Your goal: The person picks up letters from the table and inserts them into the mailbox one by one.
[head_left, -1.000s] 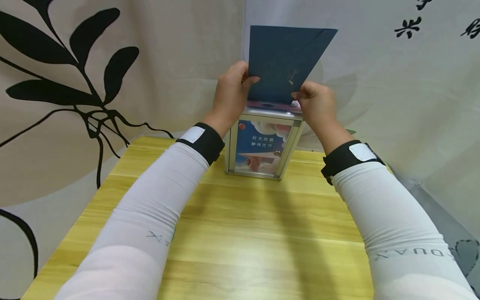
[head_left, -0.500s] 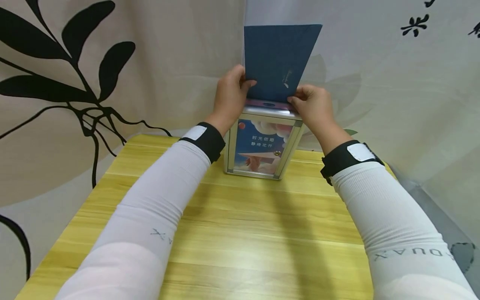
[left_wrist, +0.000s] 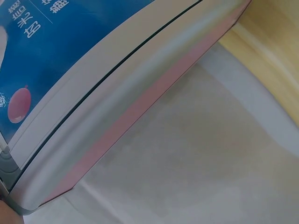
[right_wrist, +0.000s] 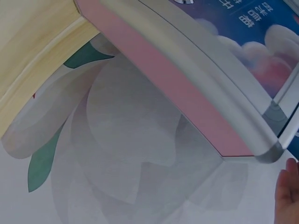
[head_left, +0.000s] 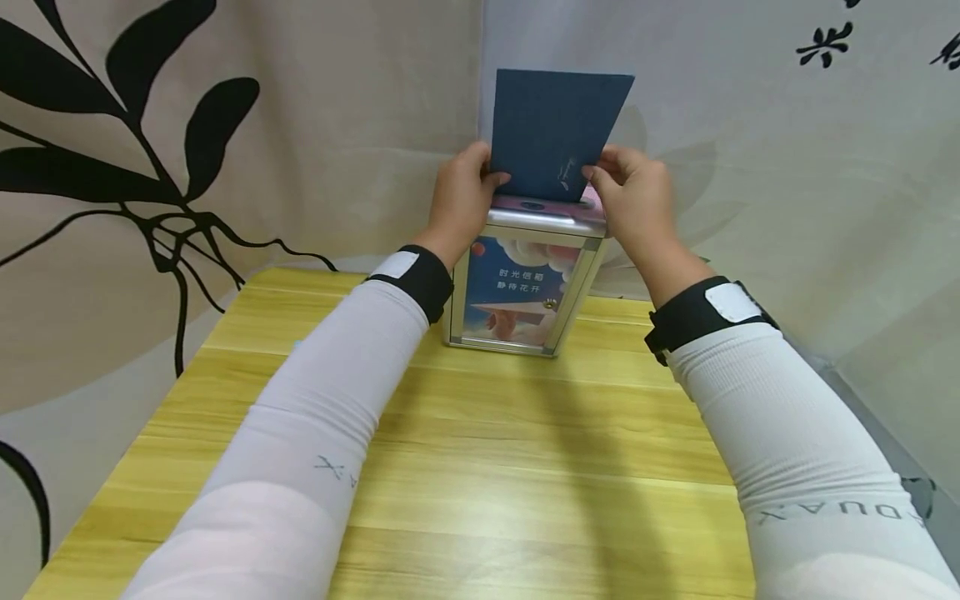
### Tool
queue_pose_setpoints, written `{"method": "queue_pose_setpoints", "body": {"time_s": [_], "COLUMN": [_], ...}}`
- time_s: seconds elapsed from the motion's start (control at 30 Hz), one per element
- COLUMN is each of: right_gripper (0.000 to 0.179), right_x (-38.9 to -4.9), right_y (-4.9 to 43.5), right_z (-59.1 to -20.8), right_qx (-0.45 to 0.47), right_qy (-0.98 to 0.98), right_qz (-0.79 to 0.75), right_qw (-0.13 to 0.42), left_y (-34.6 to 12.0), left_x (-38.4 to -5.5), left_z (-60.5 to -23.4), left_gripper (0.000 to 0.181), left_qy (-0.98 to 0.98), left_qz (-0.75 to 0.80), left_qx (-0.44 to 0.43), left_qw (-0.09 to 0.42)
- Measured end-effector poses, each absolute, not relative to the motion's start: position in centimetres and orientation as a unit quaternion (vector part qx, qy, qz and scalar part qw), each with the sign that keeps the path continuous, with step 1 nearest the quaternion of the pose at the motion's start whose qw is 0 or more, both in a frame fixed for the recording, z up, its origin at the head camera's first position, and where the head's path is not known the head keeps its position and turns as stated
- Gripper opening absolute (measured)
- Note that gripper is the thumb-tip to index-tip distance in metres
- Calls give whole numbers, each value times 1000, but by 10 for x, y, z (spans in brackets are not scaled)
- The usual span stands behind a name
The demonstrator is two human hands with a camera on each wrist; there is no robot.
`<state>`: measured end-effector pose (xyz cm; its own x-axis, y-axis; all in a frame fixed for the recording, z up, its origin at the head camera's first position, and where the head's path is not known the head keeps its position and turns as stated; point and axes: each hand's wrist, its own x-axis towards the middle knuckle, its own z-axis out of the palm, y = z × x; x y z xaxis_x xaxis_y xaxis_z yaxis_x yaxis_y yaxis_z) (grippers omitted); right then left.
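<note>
A dark blue envelope [head_left: 558, 125] with a small pale print stands upright at the top of a letter box [head_left: 517, 292] in the head view. Its lower edge meets the box's pink lid, where the slot is hidden behind it. My left hand [head_left: 461, 196] pinches the envelope's left edge near the bottom, thumb in front. On the other side, my right hand [head_left: 637, 196] pinches the right edge, just above the lid. In the left wrist view only a bit of the left hand [left_wrist: 7, 214] shows by the box's corner; fingers of the right hand [right_wrist: 287, 196] show at the right wrist view's edge.
The silver-framed box stands near the back of a yellow wood-grain table [head_left: 465, 467]. Behind it hangs a pale cloth backdrop [head_left: 375, 108] with black leaf drawings [head_left: 150, 50] at the left and dark characters at the upper right.
The envelope has sunk lower against the box and its upper part shows shorter. My right hand has shifted slightly up along its edge; the left hand has dropped slightly.
</note>
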<state>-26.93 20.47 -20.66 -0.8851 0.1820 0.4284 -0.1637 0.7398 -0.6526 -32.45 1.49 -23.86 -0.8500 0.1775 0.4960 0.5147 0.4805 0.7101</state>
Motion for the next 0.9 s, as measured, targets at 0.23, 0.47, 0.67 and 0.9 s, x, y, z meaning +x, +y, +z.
{"method": "queue_pose_setpoints", "body": {"time_s": [0.23,0.47,0.67,0.9], "right_gripper": [22,21,18,18], "right_x": [-269,-270,-272,-276], "right_y": [202,203,204,207], "right_z": [-204,-207,-214,-216], "right_qx": [10,9,16,3], "right_qy": [-879,-893,-912,-918], "right_qz": [375,357,331,335], "right_qw": [294,275,241,212], "left_y": [13,11,9,4], "left_x": [-323,-322,-319,-312], "left_z": [-236,-238,-229,-209], "left_gripper": [30,32,27,23], "left_qy": [-860,-846,-824,-811], "left_qz": [-431,-465,-500,-509], "left_qx": [-208,-205,-196,-200], "left_qw": [178,160,181,206]}}
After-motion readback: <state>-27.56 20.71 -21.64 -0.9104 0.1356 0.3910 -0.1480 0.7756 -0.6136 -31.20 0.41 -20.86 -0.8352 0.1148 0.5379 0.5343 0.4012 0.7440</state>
